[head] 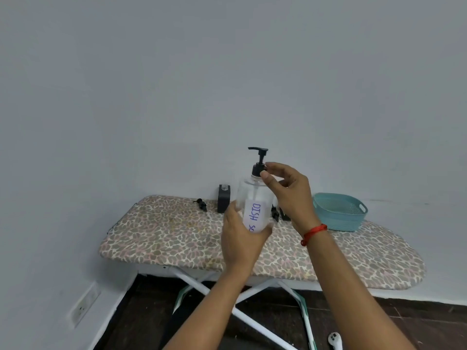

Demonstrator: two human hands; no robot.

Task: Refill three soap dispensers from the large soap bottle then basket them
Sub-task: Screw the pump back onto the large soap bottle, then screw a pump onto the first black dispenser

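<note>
A clear plastic bottle (249, 192) with a white label reading "DISH SO" is lifted above the ironing board. My left hand (240, 238) grips its lower body from below. My right hand (285, 193) pinches the collar of its black pump top (258, 160) with thumb and fingertips. A dark square dispenser (223, 202) stands at the back of the board, behind the bottle. Two loose black pump heads lie on the board, one at the left (201, 203) and one just right of the bottle (275, 213). A dark object behind my right hand is mostly hidden.
The leopard-print ironing board (164, 231) stands on white crossed legs against a pale wall. A teal plastic basket (340, 210) sits at its back right. A wall socket (82, 308) is low on the left, and a white plug (335, 340) lies on the dark floor.
</note>
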